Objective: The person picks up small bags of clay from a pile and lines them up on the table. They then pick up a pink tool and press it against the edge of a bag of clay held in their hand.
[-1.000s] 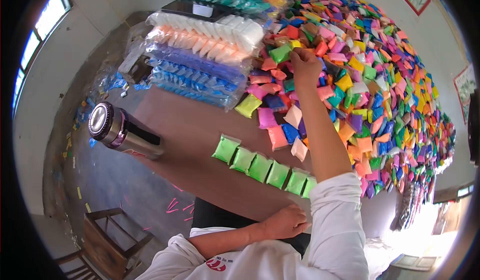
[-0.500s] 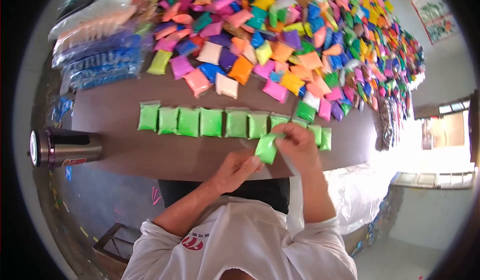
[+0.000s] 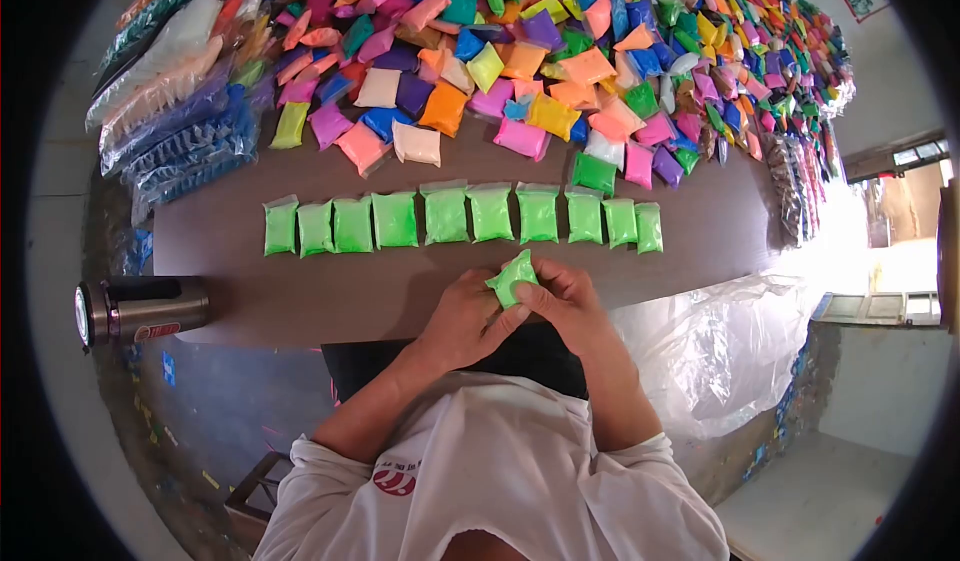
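Note:
Between my two hands is a small green packet [image 3: 514,279], tilted and pinched near the table's front edge. My left hand [image 3: 467,319] grips its left side, and my right hand [image 3: 568,306] holds its lower right side with the thumb across it. Beyond my hands, a row of several flat green packets [image 3: 445,215] lies side by side on the brown table [image 3: 330,296]. None of the row's packets touches my hands.
A large heap of colourful packets [image 3: 550,116] covers the table's far side. Bundled clear bags [image 3: 190,131] lie at the far left. A steel flask [image 3: 150,308] lies at the left edge. Clear plastic sheeting [image 3: 715,351] hangs at the right front.
The held green packet has turned upright and come closer to my body, clear of the row. My right hand has lowered from above the row to beside my left hand. The camera view has shifted slightly.

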`<state>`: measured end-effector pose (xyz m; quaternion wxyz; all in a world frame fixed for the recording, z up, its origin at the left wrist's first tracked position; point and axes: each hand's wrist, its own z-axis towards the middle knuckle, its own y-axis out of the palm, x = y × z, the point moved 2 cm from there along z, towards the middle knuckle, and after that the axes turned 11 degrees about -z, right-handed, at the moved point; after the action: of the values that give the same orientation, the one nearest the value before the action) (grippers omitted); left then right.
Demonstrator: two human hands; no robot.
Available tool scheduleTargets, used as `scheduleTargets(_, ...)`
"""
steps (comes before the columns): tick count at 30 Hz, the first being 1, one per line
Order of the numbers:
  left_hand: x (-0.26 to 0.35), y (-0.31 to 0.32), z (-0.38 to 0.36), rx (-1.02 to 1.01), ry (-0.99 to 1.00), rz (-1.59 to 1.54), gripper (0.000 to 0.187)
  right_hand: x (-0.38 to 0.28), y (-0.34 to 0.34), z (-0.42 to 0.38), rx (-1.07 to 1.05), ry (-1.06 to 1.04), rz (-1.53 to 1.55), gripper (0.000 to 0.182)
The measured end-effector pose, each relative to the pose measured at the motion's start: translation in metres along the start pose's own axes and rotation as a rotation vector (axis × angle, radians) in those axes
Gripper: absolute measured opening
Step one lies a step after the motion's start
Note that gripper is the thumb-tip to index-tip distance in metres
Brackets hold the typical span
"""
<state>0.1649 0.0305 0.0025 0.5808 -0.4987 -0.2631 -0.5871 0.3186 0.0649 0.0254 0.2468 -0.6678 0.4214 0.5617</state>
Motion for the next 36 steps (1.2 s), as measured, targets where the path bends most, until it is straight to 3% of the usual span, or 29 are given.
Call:
scheduleTargets(3,0.000,-0.002,-0.001,-0.087,-0.072,0.041,0.038,0.003,-0.007,-0.001,-0.049,-0.001,-0.011,0.028)
scheduleTargets(9,0.000,-0.003,0.000,-0.054,-0.094,-0.015,0.049,0.022,0.002,-0.003,0.172,-0.107,-0.066,0.025)
scheduleTargets(12,-0.001,-0.004,0.002,-0.021,-0.152,-0.132,0.039,0.021,0.009,-0.008,0.304,-0.159,-0.111,0.024)
scheduleTargets(16,0.007,-0.008,0.004,-0.048,-0.187,-0.126,0.039,0.020,0.012,-0.015,0.289,-0.078,-0.027,0.024)
scheduleTargets(21,-0.001,-0.008,0.000,-0.007,-0.225,-0.240,0.037,0.005,0.004,-0.018,0.083,-0.063,0.083,0.023)
scheduleTargets(24,0.006,-0.007,0.005,0.042,-0.179,-0.225,0.038,0.007,0.004,-0.020,0.142,-0.090,0.013,0.027)
scheduleTargets(27,0.006,-0.010,0.005,-0.060,-0.213,-0.163,0.038,0.024,-0.001,-0.019,0.243,0.047,-0.215,0.026)
scheduleTargets(30,-0.002,-0.008,0.000,-0.003,-0.319,-0.409,0.037,0.016,0.004,-0.016,0.212,-0.001,-0.040,0.024)
scheduleTargets(33,-0.002,-0.012,0.003,-0.056,-0.289,-0.340,0.037,-0.005,0.010,-0.013,0.181,-0.028,0.158,0.022)
scheduleTargets(36,-0.002,-0.012,0.000,-0.107,-0.274,-0.237,0.039,0.004,-0.002,-0.008,0.205,0.003,-0.018,0.024)
